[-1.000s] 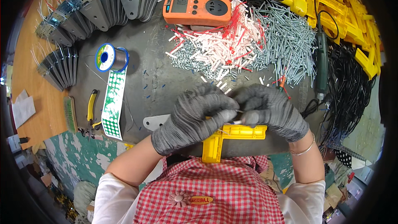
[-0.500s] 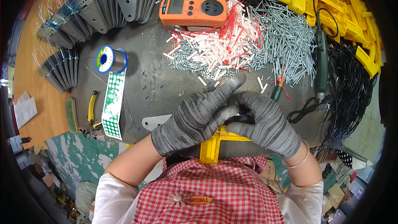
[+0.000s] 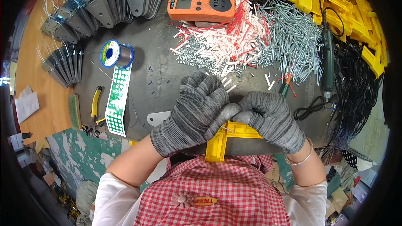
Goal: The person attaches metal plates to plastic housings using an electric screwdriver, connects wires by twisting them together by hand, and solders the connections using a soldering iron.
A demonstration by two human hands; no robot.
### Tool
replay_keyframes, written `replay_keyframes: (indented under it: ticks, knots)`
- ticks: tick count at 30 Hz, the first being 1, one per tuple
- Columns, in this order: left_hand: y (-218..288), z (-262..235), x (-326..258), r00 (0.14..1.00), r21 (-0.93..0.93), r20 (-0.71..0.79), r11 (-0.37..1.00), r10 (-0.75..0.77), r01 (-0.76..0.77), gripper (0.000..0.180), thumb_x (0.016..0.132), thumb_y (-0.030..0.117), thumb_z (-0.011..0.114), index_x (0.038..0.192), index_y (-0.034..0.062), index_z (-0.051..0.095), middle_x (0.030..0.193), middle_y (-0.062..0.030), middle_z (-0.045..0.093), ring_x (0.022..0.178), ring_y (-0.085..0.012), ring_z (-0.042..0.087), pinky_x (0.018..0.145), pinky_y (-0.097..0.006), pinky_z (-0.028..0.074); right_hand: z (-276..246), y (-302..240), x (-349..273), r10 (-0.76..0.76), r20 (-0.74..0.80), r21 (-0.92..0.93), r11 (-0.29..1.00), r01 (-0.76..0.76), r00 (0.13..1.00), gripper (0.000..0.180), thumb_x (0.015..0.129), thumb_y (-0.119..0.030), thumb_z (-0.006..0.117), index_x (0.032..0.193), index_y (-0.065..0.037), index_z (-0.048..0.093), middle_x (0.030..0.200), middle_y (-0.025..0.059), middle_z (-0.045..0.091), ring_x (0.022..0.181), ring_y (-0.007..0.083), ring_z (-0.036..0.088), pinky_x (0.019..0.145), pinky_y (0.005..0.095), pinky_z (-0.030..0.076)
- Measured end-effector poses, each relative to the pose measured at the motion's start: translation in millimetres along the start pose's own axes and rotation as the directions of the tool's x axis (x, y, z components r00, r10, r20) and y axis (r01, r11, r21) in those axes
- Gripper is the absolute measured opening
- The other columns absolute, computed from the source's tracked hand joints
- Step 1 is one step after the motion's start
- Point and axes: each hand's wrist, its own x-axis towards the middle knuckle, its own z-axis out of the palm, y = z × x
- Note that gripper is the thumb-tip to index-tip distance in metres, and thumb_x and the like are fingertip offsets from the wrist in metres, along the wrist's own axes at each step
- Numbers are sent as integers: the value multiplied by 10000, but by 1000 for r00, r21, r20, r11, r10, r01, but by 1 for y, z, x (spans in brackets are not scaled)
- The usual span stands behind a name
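Note:
Both hands wear grey knit gloves and meet over a yellow plastic T-shaped bracket [image 3: 222,140] at the near edge of the dark work mat [image 3: 155,79]. My left hand [image 3: 197,111] covers the bracket's left part with fingers curled. My right hand [image 3: 272,117] grips the right arm of the bracket, its thumb touching my left thumb. What lies under the fingers is hidden.
Beyond the hands lie a heap of white and red sleeved wires [image 3: 226,44] and several grey screws [image 3: 289,42]. An orange meter [image 3: 201,6], solder spool [image 3: 115,54], green dotted strip [image 3: 118,100], yellow pliers [image 3: 95,104], metal brackets [image 3: 104,4], yellow parts [image 3: 356,12], black cables [image 3: 356,88].
The hands have closed together over the yellow bracket and shifted slightly; my left fingers, stretched out half a second ago, are now curled down over it.

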Motion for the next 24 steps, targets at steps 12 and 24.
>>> replay_keyframes:
  ticks: [12, 24]
  knots:
    - [18, 19, -62, 985, 111, -80, 981, -154, 162, 317, 778, 274, 682, 1037, 94, 654, 1065, -101, 596, 1006, -307, 533, 839, -483, 405, 5, -19, -16, 254, -178, -47, 963, -266, 951, 195, 847, -207, 669, 930, -30, 666, 866, 118, 648, 816, 296, 633, 743, 393, 514]
    - [-10, 15, -43, 992, 126, -83, 989, 94, -83, 309, 695, 189, 739, 965, 87, 629, 1144, -107, 634, 1066, -327, 560, 895, -507, 435, 23, 16, 10, -188, -276, -287, 952, 106, 943, 244, 895, -219, 656, 1036, -24, 616, 921, 161, 612, 821, 332, 621, 734, 423, 510]
